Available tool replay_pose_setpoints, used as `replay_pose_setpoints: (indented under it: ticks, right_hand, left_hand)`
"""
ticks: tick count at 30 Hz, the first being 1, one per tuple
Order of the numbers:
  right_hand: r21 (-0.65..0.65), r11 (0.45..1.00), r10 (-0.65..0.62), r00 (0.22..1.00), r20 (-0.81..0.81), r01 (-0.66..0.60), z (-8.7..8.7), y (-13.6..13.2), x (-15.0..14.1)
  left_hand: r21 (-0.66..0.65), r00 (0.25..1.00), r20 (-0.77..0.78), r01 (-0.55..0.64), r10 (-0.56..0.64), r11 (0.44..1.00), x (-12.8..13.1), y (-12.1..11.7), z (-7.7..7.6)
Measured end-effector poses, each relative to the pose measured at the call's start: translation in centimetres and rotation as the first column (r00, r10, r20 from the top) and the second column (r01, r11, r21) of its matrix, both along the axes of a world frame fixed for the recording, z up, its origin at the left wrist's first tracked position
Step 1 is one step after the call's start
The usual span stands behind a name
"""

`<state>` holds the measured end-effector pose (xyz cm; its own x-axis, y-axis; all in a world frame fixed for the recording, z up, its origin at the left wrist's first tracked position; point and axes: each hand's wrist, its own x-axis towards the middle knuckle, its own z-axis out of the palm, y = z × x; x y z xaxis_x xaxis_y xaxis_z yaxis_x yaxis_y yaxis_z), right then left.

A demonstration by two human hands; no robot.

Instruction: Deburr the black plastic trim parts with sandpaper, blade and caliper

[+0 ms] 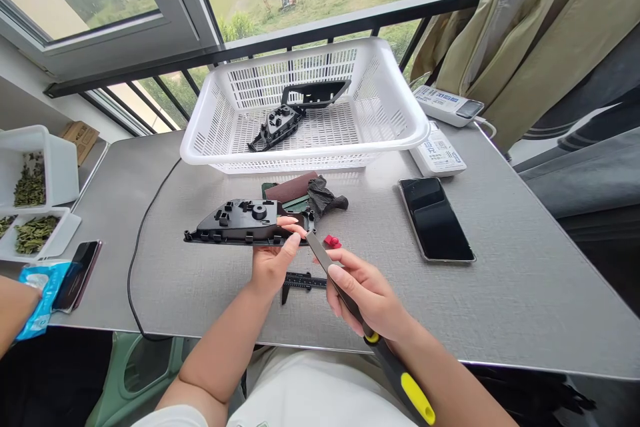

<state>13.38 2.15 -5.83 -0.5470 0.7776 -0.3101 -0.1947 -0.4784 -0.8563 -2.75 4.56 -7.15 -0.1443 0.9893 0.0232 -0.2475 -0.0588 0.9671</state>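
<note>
Two bare hands of mine work over a long grey laminate table (500,293), and ahead of them sits a large white plastic mesh basket (395,113) holding two black moulded plastic parts (277,127). Far left of my hands, a white tub of dried green herbs (37,180) stands near another person's forearm (15,307). To the right lies a black smartphone (437,220).

My left hand (273,263) is closed around the edge of a long black plastic trim panel (240,223), fingers and thumb pinching it firmly. My right hand (363,293) is wrapped tight around the yellow-and-black handle of a narrow steel flat file (330,273), whose tip reaches the panel's end, just beside my left fingers.

Just past my hands lie a brown sandpaper sheet (291,187) and a crumpled dark glove (323,197). Below them rests a black plastic caliper (305,282), and beside the file sits a small red plastic piece (331,241).
</note>
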Motion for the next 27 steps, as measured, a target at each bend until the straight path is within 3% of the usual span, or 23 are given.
replay_pose_setpoints:
  ticks: [6,12,22,27]
  right_hand:
    - [0.014,1.000,-0.015,1.000,0.015,0.014,-0.1,-0.1,-0.1]
    - [0.036,0.999,0.025,0.999,0.040,-0.026,-0.2,-0.1,-0.4]
    - [0.022,1.000,0.009,0.999,0.053,-0.010,0.0,0.0,-0.4]
    - [0.017,1.000,0.015,0.999,0.052,-0.016,-0.1,-0.1,-0.5]
  left_hand:
    - [0.053,0.988,-0.149,0.058,-0.049,0.997,-0.5,-0.2,-0.8]
    - [0.089,0.973,-0.198,0.136,-0.117,0.987,-0.5,-0.8,-1.3]
    - [0.086,0.969,-0.235,0.096,-0.073,0.992,-0.8,-0.5,-1.4]
    - [0.061,0.980,-0.180,0.101,-0.089,0.993,-0.6,-0.5,-1.2]
